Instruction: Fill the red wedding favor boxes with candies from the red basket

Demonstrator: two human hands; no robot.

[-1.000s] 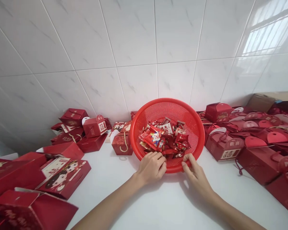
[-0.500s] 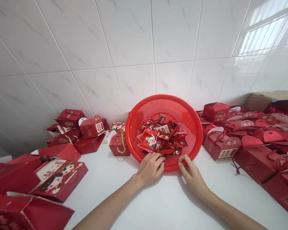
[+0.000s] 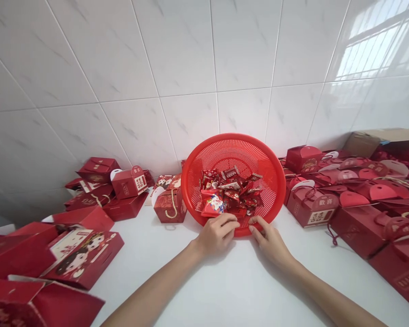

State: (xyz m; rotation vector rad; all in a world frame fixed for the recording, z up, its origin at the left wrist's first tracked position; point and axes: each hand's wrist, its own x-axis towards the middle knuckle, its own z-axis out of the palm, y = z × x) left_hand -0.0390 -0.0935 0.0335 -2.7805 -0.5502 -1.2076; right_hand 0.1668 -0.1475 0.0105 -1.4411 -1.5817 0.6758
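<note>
A red plastic basket [image 3: 232,140] with a perforated wall stands in front of me, tilted so that its inside faces me. Inside lies a heap of small wrapped sweets [image 3: 233,190], with a larger shiny red packet [image 3: 211,203] on the near left side. My left hand [image 3: 216,234] is closed over the near rim, its fingertips partly hidden behind the knuckles. Just to its right, my right hand [image 3: 267,238] pinches the same rim between thumb and curled fingers.
Red gift boxes [image 3: 82,259] with printed figures stand on the left of the white table [image 3: 225,290]. A small box with a rope handle [image 3: 170,206] sits beside the basket. Rows of red boxes [image 3: 316,209] and a cardboard box [image 3: 364,141] fill the right. A tiled wall [image 3: 191,54] rises behind.
The basket's near rim has shifted slightly away from me, with both hands staying at it. Inside, the sweets have shifted a little, and the larger red packet sits differently. The view has moved slightly.
</note>
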